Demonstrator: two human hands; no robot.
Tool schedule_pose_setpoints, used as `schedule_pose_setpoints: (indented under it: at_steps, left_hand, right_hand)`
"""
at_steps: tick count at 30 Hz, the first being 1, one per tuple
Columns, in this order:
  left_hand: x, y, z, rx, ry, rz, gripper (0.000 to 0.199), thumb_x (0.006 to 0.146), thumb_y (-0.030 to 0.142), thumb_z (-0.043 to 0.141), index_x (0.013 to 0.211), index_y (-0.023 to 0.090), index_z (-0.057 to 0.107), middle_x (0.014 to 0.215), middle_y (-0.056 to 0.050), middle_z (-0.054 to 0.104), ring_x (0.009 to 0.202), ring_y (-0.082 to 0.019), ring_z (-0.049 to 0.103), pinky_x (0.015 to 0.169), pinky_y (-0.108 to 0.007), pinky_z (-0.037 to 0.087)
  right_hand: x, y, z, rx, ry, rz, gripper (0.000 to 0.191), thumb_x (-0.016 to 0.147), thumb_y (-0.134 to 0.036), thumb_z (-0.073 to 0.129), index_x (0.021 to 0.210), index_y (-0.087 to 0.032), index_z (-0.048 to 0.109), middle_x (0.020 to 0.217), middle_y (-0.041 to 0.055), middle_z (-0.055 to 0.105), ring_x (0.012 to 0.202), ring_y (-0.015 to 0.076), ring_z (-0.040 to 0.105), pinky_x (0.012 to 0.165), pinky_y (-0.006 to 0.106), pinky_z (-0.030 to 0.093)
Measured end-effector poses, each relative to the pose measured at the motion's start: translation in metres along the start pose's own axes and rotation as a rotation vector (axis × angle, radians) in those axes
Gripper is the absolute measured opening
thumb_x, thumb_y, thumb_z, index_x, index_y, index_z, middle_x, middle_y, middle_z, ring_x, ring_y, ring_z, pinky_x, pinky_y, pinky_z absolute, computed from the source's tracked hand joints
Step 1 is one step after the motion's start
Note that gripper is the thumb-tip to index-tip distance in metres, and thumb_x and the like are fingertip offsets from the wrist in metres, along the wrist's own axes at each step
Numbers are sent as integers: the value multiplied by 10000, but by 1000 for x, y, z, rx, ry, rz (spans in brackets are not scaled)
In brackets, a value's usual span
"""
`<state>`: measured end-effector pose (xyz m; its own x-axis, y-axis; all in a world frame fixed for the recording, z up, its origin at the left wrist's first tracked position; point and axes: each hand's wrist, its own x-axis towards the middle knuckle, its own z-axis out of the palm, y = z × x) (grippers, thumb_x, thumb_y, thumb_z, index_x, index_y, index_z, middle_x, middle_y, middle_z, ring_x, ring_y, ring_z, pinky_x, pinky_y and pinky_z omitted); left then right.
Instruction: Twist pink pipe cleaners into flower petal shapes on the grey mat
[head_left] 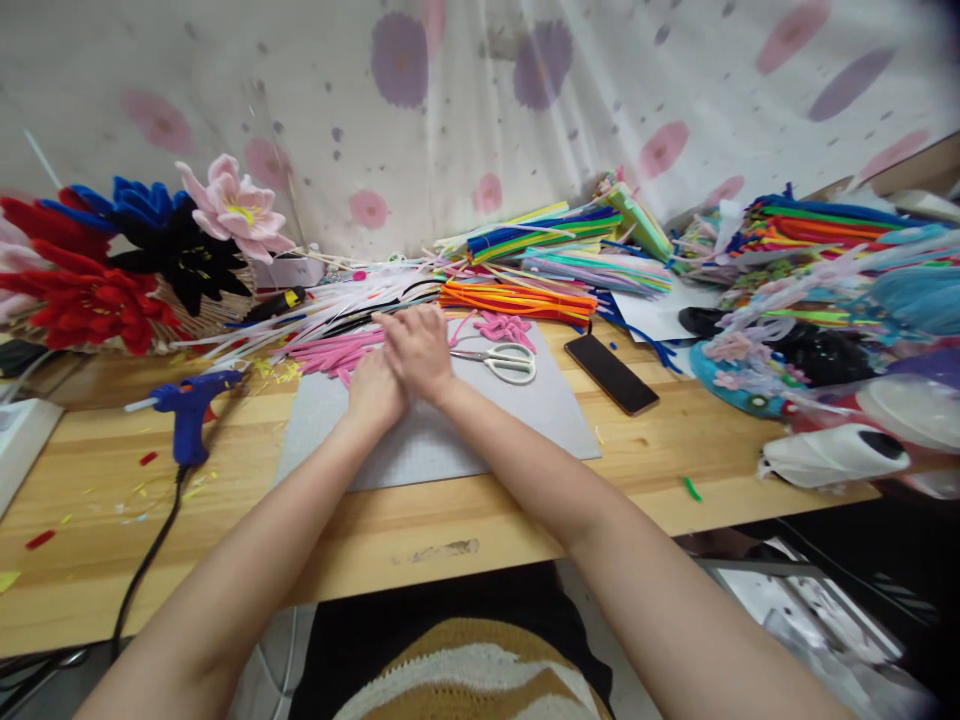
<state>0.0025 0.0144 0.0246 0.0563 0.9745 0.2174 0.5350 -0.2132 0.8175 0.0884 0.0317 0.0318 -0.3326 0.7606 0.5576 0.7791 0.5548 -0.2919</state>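
My left hand (pixel 377 390) and my right hand (pixel 420 350) meet above a grey mat (pixel 442 450), the right one lying partly over the left. Both have their fingers drawn in; what they grip is hidden. Beside my left hand runs a bundle of pink pipe cleaners (pixel 330 350), partly covered by it. Just right of my right hand lie white-handled scissors (pixel 510 364), blades toward the hand. Behind the scissors is a small pile of bent pink pipe-cleaner pieces (pixel 504 328).
A blue glue gun (pixel 191 410) with a black cord lies left. Fuzzy flowers (pixel 236 210) stand behind it. Bundled orange pipe cleaners (pixel 517 300) and other colours line the back. A phone (pixel 611 373) rests right of the mat; a white roll (pixel 832 455) is farther right.
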Motion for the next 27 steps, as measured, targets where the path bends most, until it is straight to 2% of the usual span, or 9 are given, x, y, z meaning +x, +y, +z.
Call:
schedule_pose_setpoints:
  at_steps: [1, 3, 5, 7, 9, 12, 16, 22, 27]
  left_hand:
    - [1, -4, -12, 154, 61, 71, 66, 728, 198, 517, 765, 161, 556, 959, -127, 583, 1059, -294, 493, 922, -365, 314]
    - [3, -14, -38, 354, 207, 87, 125, 766, 285, 495, 752, 182, 564, 988, -118, 578, 1023, -280, 506, 907, -384, 335]
    - [5, -27, -56, 431, 317, -26, 249, 803, 365, 443, 644, 196, 532, 865, -104, 582, 932, -266, 534, 847, -385, 377]
    - [5, -41, -63, 462, 382, -116, 293, 785, 427, 468, 601, 202, 504, 807, -97, 571, 883, -266, 537, 807, -388, 395]
    - [2, -51, -57, 486, 397, -139, 242, 735, 429, 543, 674, 195, 530, 849, -101, 572, 887, -267, 530, 799, -388, 397]
    - [-4, -57, -37, 552, 262, -9, 235, 714, 387, 578, 850, 196, 561, 922, -103, 581, 953, -274, 510, 835, -395, 373]
    - [-8, -54, -19, 666, 145, 44, 182, 744, 359, 542, 797, 190, 585, 916, -131, 578, 983, -313, 493, 853, -433, 334]
    - [-11, -47, -24, 534, 217, 91, 209, 805, 305, 461, 854, 196, 631, 911, -109, 627, 956, -284, 529, 866, -408, 325]
    - [-18, -42, -23, 384, 162, 145, 220, 809, 330, 470, 869, 205, 641, 874, -65, 663, 811, -221, 582, 788, -334, 383]
  right_hand:
    - [0, 17, 0, -18, 9, 48, 397, 851, -237, 437, 1245, -224, 483, 1127, 104, 493, 1121, 254, 338, 999, 442, 181]
    - [-7, 46, 2, -47, -7, 163, 379, 838, -237, 458, 1208, -178, 510, 1076, 130, 515, 1079, 263, 366, 962, 435, 222]
    - [-20, 65, 6, -53, -39, 199, 327, 843, -248, 453, 1144, -166, 551, 1029, 131, 539, 1028, 255, 403, 923, 416, 261]
    - [-33, 71, 10, -37, -50, 193, 301, 841, -248, 456, 1109, -169, 569, 993, 118, 558, 982, 238, 439, 886, 385, 296]
    - [-42, 71, 13, -2, -56, 209, 269, 839, -250, 461, 1062, -179, 593, 955, 102, 575, 949, 224, 467, 850, 360, 324]
    - [-45, 69, 15, 73, -52, 240, 234, 834, -236, 458, 1000, -182, 613, 901, 76, 592, 878, 193, 505, 805, 325, 356]
    - [-44, 71, 16, 157, -42, 269, 223, 806, -203, 471, 974, -176, 615, 865, 52, 599, 780, 158, 524, 746, 292, 388]
    - [-45, 73, 13, 286, -24, 305, 212, 778, -197, 491, 948, -175, 617, 823, 31, 605, 705, 129, 525, 702, 272, 411]
    - [-45, 63, 18, 694, -157, 316, 356, 775, -338, 533, 1092, -175, 548, 870, 17, 614, 606, 84, 517, 602, 229, 431]
